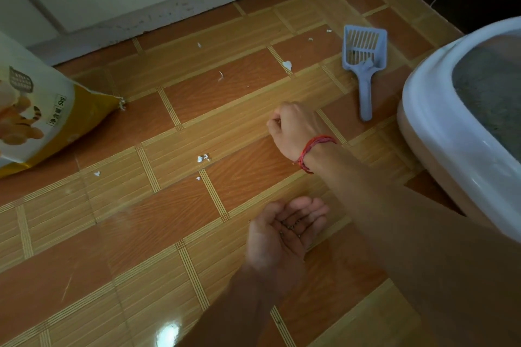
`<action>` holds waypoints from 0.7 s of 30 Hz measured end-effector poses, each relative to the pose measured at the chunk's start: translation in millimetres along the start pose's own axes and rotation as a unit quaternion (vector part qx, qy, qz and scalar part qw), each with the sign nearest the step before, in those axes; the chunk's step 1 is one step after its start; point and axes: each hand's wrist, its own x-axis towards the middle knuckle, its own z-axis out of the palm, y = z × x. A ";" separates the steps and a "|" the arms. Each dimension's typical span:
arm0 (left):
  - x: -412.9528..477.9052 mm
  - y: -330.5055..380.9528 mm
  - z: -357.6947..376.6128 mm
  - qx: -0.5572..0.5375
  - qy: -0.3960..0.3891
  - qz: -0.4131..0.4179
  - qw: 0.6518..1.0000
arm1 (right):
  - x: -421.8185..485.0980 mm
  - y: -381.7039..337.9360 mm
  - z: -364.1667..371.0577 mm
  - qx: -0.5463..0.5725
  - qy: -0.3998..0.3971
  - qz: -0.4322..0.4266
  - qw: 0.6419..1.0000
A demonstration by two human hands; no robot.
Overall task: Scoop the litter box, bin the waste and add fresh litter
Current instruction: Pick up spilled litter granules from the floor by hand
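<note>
**Stray granules gathered by hand, scoop lying idle on the floor**

Here we are down at floor level, on glossy orange-and-tan tiles. The left hand [284, 229] is cupped palm-up, near us, with a small pinch of dark litter granules [290, 227] resting in the hollow, so that grip is loose and open, cradling rather than squeezing. The right hand [293, 128], a red thread bracelet [313, 151] at its wrist, hovers farther out with the fingers curled in and fingertips pinched together; whether it holds a granule I cannot tell.

Now the relation that matters: the litter box [428, 110] sits to the right of both hands, a smooth white plastic tub with a rounded rim, filled with fine grey litter [496, 93]. The right arm is the nearer one. The pale blue scoop [364, 56] lies flat on the floor just left of the box, beyond the right hand, slotted head pointing far, handle pointing back toward us. A reach forward and right would meet that handle end-on.

Far left, the yellow-and-white litter bag [36, 110] lies on its side, well apart from the box. White scraps [203, 158] dot the tiles between. I see no bin.
</note>
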 end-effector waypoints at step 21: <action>-54.1 -56.0 -23.5 0.101 -0.024 -0.017 0.994 | -255.1 5.9 -19.0 0.218 0.087 0.054 0.971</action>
